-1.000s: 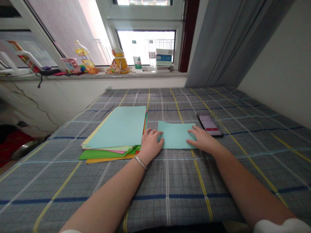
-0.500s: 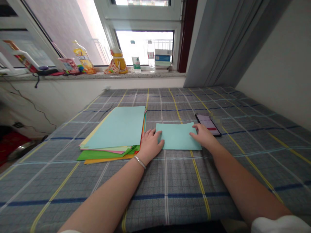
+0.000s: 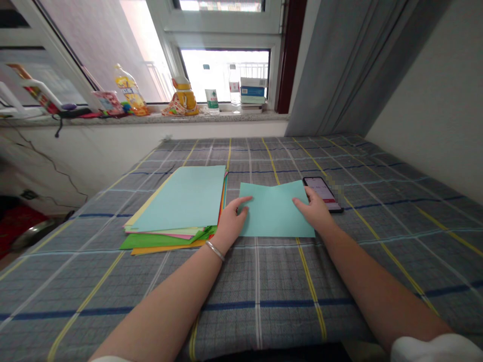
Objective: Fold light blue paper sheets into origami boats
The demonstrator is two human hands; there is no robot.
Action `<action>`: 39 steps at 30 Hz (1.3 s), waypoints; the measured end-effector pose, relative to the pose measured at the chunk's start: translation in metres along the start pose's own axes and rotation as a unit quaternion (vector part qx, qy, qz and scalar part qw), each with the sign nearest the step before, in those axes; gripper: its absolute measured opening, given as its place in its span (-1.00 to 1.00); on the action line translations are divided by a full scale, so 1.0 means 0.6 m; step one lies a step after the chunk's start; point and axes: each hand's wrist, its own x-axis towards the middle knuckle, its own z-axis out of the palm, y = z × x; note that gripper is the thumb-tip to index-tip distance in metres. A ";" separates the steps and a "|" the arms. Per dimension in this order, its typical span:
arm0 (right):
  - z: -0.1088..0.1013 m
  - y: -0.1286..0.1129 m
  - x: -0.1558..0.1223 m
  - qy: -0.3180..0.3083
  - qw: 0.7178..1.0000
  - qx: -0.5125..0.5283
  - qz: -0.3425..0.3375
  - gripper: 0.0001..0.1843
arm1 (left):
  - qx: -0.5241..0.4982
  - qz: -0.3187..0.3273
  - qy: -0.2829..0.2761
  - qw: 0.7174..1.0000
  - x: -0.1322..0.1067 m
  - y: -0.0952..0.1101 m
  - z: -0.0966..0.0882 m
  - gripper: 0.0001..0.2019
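Note:
A loose pale teal paper sheet (image 3: pixel 275 211) lies flat on the checked grey bedspread (image 3: pixel 264 281), its far edge slightly dipped in the middle. My left hand (image 3: pixel 231 222) rests on the sheet's left edge, and my right hand (image 3: pixel 314 209) lies on its right part. Neither hand appears to grip it. Left of the sheet sits a stack of coloured paper (image 3: pixel 177 201), teal on top, with yellow, pink, green and orange sheets showing beneath. My left hand is beside that stack. A smartphone (image 3: pixel 320 192) lies just past my right hand, its screen lit and partly pixelated.
Beyond the bed, a stone windowsill (image 3: pixel 151 118) holds a yellow plastic bottle (image 3: pixel 130 90), a water bottle (image 3: pixel 212 98) and stacked boxes (image 3: pixel 252 90). A grey curtain (image 3: pixel 339 65) hangs at the right, beside a pale wall (image 3: pixel 426 90).
The teal sheet now reaches farther toward the window, and its far edge has dipped. My right hand has shifted slightly farther away, and my left fingers sit nearer the sheet's left edge.

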 end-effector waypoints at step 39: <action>0.074 -0.040 -0.048 -0.074 0.994 0.078 -0.008 -0.37 | -0.005 0.059 -0.056 0.997 -0.025 0.044 0.021 -0.91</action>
